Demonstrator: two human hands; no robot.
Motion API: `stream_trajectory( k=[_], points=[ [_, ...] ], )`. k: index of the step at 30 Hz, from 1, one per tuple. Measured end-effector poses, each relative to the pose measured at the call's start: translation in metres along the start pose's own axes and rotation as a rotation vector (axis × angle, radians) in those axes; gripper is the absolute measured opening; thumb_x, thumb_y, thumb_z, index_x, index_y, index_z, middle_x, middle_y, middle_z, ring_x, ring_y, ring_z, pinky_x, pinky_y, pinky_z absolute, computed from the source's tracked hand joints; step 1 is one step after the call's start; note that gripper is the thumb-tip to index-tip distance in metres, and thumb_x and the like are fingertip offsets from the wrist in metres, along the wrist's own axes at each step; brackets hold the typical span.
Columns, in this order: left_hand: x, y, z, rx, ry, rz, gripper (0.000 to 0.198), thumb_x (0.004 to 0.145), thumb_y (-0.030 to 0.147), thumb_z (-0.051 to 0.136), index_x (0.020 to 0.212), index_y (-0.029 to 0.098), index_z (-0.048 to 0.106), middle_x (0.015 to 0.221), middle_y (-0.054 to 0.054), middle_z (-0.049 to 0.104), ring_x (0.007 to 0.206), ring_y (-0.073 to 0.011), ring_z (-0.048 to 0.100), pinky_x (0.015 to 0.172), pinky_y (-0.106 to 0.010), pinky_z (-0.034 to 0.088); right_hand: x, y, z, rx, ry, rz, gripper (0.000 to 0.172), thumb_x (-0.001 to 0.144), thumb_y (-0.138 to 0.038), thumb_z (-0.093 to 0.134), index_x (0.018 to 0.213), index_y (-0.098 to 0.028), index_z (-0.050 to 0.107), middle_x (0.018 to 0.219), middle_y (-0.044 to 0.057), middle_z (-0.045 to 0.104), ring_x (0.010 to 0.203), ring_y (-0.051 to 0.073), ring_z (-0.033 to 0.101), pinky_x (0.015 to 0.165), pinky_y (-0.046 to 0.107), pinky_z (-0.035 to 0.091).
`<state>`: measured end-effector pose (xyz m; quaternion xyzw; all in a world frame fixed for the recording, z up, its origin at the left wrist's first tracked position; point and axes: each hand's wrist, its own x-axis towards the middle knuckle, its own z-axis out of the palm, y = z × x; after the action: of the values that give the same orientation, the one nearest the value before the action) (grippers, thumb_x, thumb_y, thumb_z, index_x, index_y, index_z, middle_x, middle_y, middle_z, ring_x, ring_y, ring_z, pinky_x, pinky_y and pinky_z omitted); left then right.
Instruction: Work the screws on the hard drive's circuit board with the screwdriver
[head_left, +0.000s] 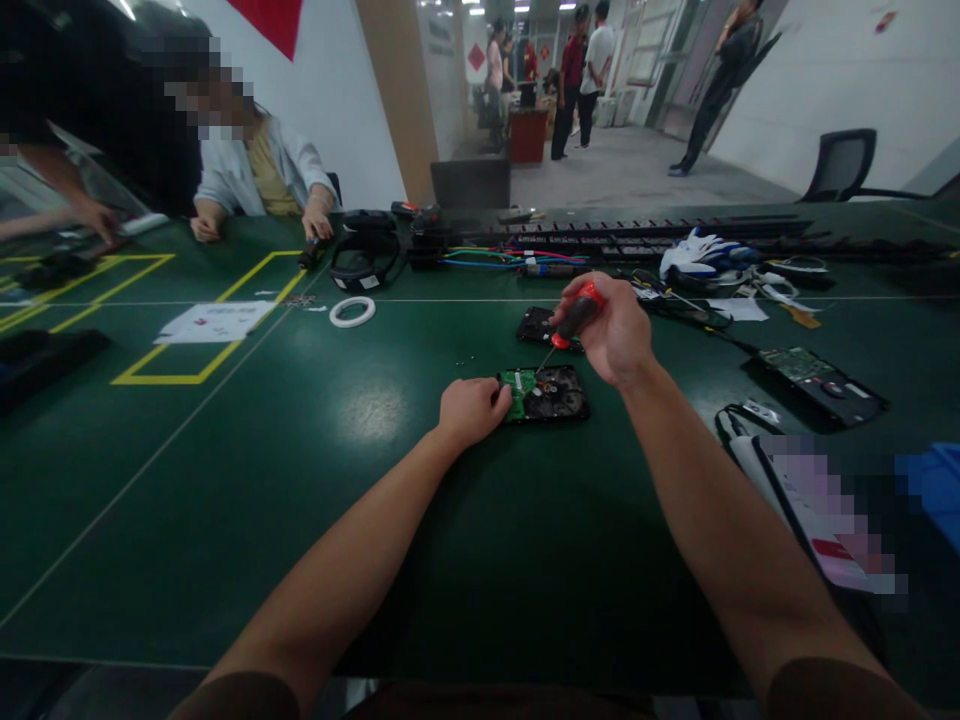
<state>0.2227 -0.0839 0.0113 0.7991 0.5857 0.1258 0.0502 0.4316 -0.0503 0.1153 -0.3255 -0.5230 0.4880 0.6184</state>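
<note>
A hard drive (pixel 559 392) lies flat on the green table with its green circuit board facing up. My left hand (pixel 472 410) is closed on the drive's left end, thumb over the board's edge. My right hand (pixel 616 325) is wrapped around the red and black handle of a screwdriver (pixel 576 318). The screwdriver is tilted, its thin shaft running down to the circuit board near the drive's middle. Just behind, a second hard drive (pixel 534 325) is partly hidden by the screwdriver and my right hand. A few tiny screws (pixel 466 360) lie left of the drives.
To the right are another hard drive (pixel 821 385), a badge-like pouch (pixel 814 510) and white-blue gloves (pixel 705 258). Cables and black strips (pixel 615 240) line the table's back. At left are a tape roll (pixel 352 312), a paper sheet (pixel 216 322) and co-workers at the table.
</note>
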Motion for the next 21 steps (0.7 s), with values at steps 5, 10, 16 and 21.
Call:
stream_trajectory(
  k=[5, 10, 16, 21],
  points=[
    [0.000, 0.001, -0.001, 0.002, -0.003, 0.007, 0.049, 0.105, 0.049, 0.039, 0.079, 0.021, 0.069, 0.087, -0.008, 0.076, 0.077, -0.0221, 0.068, 0.068, -0.033, 0.039, 0.007, 0.010, 0.003, 0.084, -0.017, -0.027, 0.046, 0.084, -0.071, 0.065, 0.082, -0.026, 0.061, 0.082, 0.001, 0.071, 0.073, 0.018, 0.068, 0.070, 0.035, 0.058],
    [0.000, 0.000, 0.000, 0.005, 0.000, 0.001, 0.050, 0.105, 0.050, 0.038, 0.078, 0.021, 0.068, 0.084, -0.008, 0.075, 0.076, -0.0217, 0.068, 0.068, -0.033, 0.038, 0.008, 0.009, 0.007, 0.080, -0.070, -0.004, 0.045, 0.082, -0.071, 0.066, 0.084, -0.027, 0.059, 0.066, -0.003, 0.062, 0.056, 0.015, 0.058, 0.053, 0.029, 0.049],
    [0.000, 0.000, 0.000, 0.018, 0.005, -0.004, 0.050, 0.105, 0.050, 0.038, 0.078, 0.021, 0.068, 0.085, -0.008, 0.076, 0.078, -0.0219, 0.068, 0.068, -0.033, 0.039, 0.002, 0.012, 0.022, 0.021, -0.121, -0.019, 0.048, 0.083, -0.074, 0.062, 0.076, -0.026, 0.058, 0.059, -0.004, 0.052, 0.047, 0.011, 0.042, 0.044, 0.028, 0.039],
    [0.000, 0.000, 0.000, 0.021, 0.006, -0.001, 0.050, 0.105, 0.050, 0.038, 0.078, 0.022, 0.068, 0.085, -0.008, 0.076, 0.077, -0.0225, 0.068, 0.068, -0.034, 0.039, 0.007, 0.016, 0.029, 0.043, -0.085, -0.035, 0.053, 0.085, -0.077, 0.058, 0.072, -0.026, 0.056, 0.056, -0.004, 0.047, 0.043, 0.010, 0.037, 0.038, 0.026, 0.033]
  ],
)
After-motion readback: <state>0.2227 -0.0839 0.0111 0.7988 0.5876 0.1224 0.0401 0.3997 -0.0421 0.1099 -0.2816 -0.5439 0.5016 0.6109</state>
